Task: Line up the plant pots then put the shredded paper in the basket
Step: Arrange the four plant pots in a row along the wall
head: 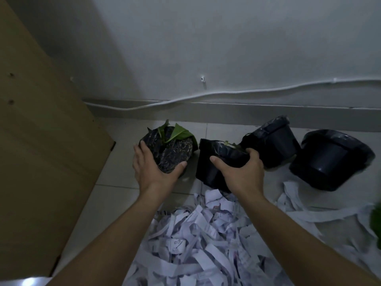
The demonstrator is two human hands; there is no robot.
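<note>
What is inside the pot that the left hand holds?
The pot in the left hand holds dark soil with pale flecks and green leaves at its far side. The stems and anything below the soil surface are hidden.

Four plant pots in row mid-frame along wall base: leftmost pot (169, 150), second pot (208, 162) just right, third pot (274, 141), fourth pot (329, 159) far right — shredded paper (206, 240) lower centre, cardboard panel (41, 124) at left, cable (226, 93) above pots.
</note>
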